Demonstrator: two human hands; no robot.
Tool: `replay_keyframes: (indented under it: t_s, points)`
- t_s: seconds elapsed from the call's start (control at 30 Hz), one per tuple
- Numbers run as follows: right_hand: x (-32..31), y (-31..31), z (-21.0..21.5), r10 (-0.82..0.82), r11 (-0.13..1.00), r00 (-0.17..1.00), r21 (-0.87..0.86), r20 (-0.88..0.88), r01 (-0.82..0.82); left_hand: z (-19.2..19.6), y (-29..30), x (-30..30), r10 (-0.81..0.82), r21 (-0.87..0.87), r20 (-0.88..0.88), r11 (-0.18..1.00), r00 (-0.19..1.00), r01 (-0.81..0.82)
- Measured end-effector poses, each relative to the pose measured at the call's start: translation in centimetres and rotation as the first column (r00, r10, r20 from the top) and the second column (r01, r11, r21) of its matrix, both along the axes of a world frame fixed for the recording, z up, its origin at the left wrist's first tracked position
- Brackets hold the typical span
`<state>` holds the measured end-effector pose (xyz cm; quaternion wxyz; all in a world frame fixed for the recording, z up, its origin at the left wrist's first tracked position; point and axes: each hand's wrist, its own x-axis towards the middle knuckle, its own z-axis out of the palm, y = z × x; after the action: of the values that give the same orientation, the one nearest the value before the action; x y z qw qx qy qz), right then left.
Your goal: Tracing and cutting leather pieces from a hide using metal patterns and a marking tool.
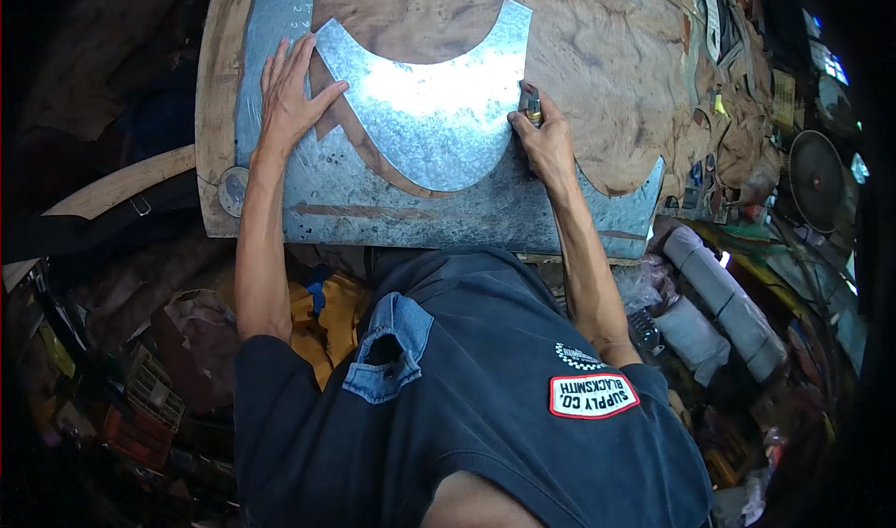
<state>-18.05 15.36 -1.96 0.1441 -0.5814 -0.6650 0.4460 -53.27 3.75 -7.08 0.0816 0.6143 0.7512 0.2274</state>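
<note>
A shiny crescent-shaped sheet-metal template [420, 98] lies flat on a brown leather hide [607, 42] and on grey metal sheeting [392, 215] along the near edge. My left hand [291, 94] rests on the template's left edge, fingers stretched and thumb spread apart. At the right edge, my right hand [549, 136] is closed around a short dark tool with a brass-coloured part [534, 111]. The tool stands against the template's rim; its tip is hidden, so its kind cannot be told. A brown margin shows along the template's lower left curve.
The wooden table [217, 89] has a metal strip [268, 24] on its left side. Leather pieces [737, 145] hang at the right, beside a round fan [816, 181]. Wrapped rolls [723, 299] stand at lower right; crates [140, 435] and clutter fill the lower left.
</note>
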Motion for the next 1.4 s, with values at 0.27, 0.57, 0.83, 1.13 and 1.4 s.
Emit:
replay_keyframes:
  t_s: [0.27,0.57,0.83,1.13,1.4]
  points:
    - [-0.4,-1.1,0.4,0.134,0.979,0.977,0.129,0.167,-0.157,0.3,-1.2,-0.9,-0.019,0.000,-0.008,1.000,1.000,0.019]
    - [-0.4,-1.9,0.8,0.097,0.992,0.981,0.065,0.167,-0.109,-0.1,-1.8,-0.7,-0.053,-0.021,-0.085,0.998,0.995,0.051]
    - [-0.4,-2.3,1.3,0.088,0.996,0.983,-0.036,0.162,-0.083,-0.3,-2.1,-0.5,-0.054,-0.014,-0.038,0.998,0.998,0.054]
    - [-0.9,-2.4,0.9,0.096,0.994,0.987,0.039,0.127,-0.101,0.9,-2.0,-1.3,-0.023,0.018,-0.006,1.000,1.000,0.024]
    - [-0.9,-10.8,7.1,0.313,0.930,0.844,0.038,0.437,-0.364,2.4,-2.1,-0.2,-0.004,0.104,0.162,0.995,0.987,-0.013]
